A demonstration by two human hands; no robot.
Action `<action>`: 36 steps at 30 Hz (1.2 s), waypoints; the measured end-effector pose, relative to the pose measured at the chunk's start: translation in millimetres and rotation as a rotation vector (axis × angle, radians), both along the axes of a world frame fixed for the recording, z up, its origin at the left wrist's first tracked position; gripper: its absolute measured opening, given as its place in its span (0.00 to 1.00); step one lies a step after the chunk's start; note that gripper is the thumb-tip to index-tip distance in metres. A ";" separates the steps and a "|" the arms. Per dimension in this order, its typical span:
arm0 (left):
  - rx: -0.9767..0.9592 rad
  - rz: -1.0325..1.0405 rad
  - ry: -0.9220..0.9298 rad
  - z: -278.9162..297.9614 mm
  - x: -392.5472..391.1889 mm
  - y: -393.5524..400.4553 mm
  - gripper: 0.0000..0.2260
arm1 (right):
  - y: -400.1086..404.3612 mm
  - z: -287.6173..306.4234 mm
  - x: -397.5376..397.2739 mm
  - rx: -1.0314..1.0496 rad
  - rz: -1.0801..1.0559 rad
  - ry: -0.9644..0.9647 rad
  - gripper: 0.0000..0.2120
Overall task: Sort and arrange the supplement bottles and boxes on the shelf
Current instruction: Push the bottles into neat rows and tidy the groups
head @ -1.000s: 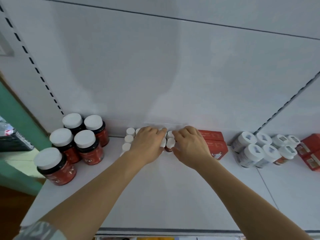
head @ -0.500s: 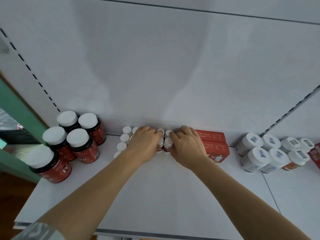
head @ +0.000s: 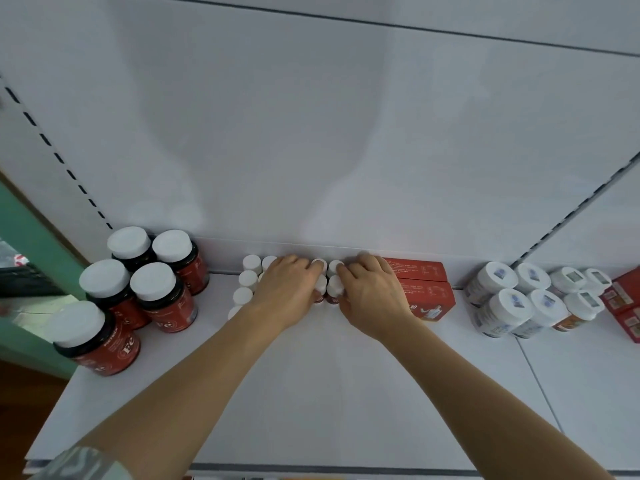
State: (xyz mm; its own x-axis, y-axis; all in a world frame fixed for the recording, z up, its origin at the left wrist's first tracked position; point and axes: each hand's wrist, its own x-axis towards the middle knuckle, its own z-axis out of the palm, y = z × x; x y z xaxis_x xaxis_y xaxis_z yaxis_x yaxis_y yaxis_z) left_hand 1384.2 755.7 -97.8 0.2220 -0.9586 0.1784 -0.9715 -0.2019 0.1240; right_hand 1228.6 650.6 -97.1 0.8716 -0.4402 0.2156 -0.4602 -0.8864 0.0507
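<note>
Hands met over a cluster of small white-capped bottles (head: 327, 287) at the back of the white metal shelf (head: 346, 393). The left hand (head: 285, 289) lay palm down on the cluster with its fingers curled over the caps, and the right hand (head: 372, 292) did the same from the other side, its fingertips pressed against the caps of the middle bottles; whether either hand truly gripped a bottle could not be told, since the fingers hid the bottle bodies. Four caps of that cluster showed between the two hands, and more small caps stood just left of the left hand. Just right of the cluster, touching the right hand's far side, lay two flat red cardboard boxes (head: 424, 289), one behind the other against the shelf's back panel. Well left of the cluster stood five large dark jars with white lids and red labels (head: 152, 292), grouped close together. Well right of the cluster, past the red boxes, stood a group of white plastic bottles with printed lids (head: 530, 299), and more red boxes (head: 623, 303) at the frame's right edge.
</note>
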 end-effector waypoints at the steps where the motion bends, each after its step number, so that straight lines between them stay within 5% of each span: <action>1: 0.002 0.000 0.004 0.3 -0.2 0.1 0.17 | 0.6 0.2 0.1 0.003 -0.002 0.003 0.23; 17: -0.129 -0.035 0.044 35.3 -26.9 -2.5 0.22 | -2.2 36.7 -57.6 0.001 -0.109 -0.169 0.23; 28: 0.034 -0.003 0.112 34.8 -99.6 -32.8 0.33 | -40.8 42.0 -128.6 0.127 -0.299 0.054 0.37; 36: 0.116 0.156 0.085 24.4 -118.7 -53.6 0.30 | -64.1 29.0 -127.9 0.213 -0.206 0.122 0.30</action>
State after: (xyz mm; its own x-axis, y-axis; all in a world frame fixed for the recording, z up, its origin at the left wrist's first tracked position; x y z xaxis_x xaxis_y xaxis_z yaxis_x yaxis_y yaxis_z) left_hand 1265.5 702.1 -73.4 0.3785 -0.9246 0.0431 -0.9146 -0.3664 0.1712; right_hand 1100.6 586.5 -68.1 0.7735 -0.6338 -0.0012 -0.6327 -0.7720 -0.0599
